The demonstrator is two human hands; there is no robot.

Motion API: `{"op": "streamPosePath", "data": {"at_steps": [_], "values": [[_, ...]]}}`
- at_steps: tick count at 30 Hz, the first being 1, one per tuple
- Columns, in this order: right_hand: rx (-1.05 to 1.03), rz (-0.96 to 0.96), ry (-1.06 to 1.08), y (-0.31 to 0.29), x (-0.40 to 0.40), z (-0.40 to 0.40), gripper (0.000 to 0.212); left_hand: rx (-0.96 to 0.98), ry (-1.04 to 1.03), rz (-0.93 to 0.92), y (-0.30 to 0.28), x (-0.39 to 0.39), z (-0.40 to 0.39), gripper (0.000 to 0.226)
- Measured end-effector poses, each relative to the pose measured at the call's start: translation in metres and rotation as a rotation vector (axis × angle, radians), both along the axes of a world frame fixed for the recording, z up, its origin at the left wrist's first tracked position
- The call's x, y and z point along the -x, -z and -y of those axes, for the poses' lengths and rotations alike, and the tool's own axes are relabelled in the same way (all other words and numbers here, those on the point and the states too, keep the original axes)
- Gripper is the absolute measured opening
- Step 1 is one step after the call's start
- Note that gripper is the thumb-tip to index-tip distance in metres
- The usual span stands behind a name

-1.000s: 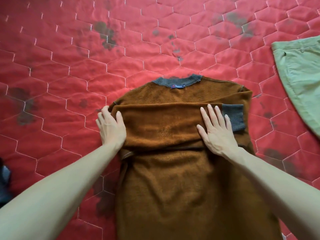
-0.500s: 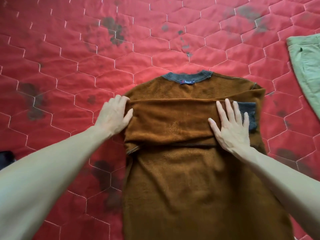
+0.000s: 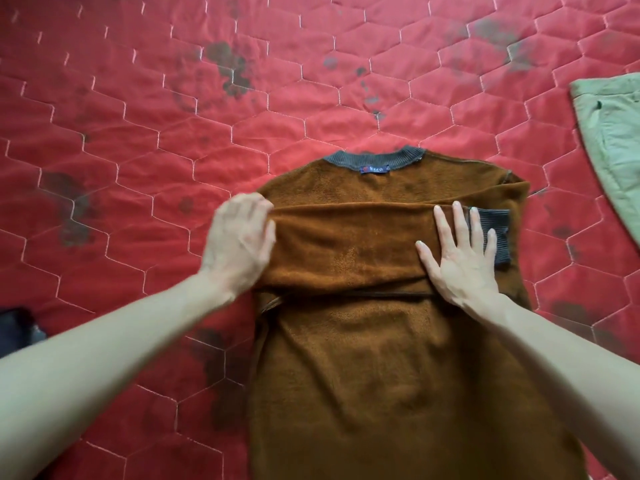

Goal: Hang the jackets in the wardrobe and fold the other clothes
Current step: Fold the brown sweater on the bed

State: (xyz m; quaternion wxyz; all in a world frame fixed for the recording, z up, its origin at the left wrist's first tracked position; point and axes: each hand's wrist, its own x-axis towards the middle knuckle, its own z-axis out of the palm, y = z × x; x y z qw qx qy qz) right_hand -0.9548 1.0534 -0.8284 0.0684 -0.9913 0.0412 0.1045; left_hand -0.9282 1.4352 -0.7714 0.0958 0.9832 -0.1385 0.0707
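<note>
sweater: your brown fleece one – flat, collar away from you, grey-cuffed sleeve folded across the chest
green garment: far right edge – lying flat

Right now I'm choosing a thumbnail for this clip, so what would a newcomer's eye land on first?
The brown sweater lying flat mid-frame on the red quilted bedcover, with a sleeve folded across its chest. Next, the two bare hands on that sleeve: the right hand spread flat beside the grey cuff, the left hand blurred at the fold's left end. A green garment lies at the right edge.
</note>
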Motion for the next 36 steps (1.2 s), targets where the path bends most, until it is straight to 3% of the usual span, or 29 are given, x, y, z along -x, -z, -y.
{"op": "streamPosePath", "data": {"at_steps": [2,5,11,17,23,26,29,33,36], "values": [[-0.005,-0.012,-0.014,-0.001,0.0,0.001,0.078,0.007,0.098,-0.068,0.012,0.029,0.024,0.046],[0.003,0.003,-0.102,-0.005,0.004,0.013,0.074,-0.206,0.153,-0.203,0.038,0.062,0.025,0.063],[0.055,0.027,-0.107,-0.005,0.045,0.07,0.074,-0.34,0.207,-0.272,0.055,0.058,0.0,0.071],[-0.025,-0.002,0.054,-0.006,0.087,0.076,0.071,-0.362,0.15,-0.262,0.045,0.108,0.002,0.072],[0.053,-0.002,0.07,-0.003,0.174,0.066,0.069,-0.2,-0.072,-0.372,0.05,0.241,0.04,0.075],[0.042,-0.019,0.035,-0.001,0.222,0.063,0.069,-0.139,-0.073,-0.43,0.052,0.307,0.057,0.077],[0.051,-0.05,-0.098,-0.005,0.26,0.064,0.071,-0.184,0.042,-0.512,0.053,0.355,0.061,0.075],[0.097,-0.099,-0.547,-0.012,0.296,0.084,0.073,-0.251,0.276,-0.524,0.048,0.385,0.05,0.086],[0.128,-0.108,-0.761,-0.014,0.315,0.1,0.075,-0.266,0.461,-0.508,0.035,0.387,0.04,0.096]]}}
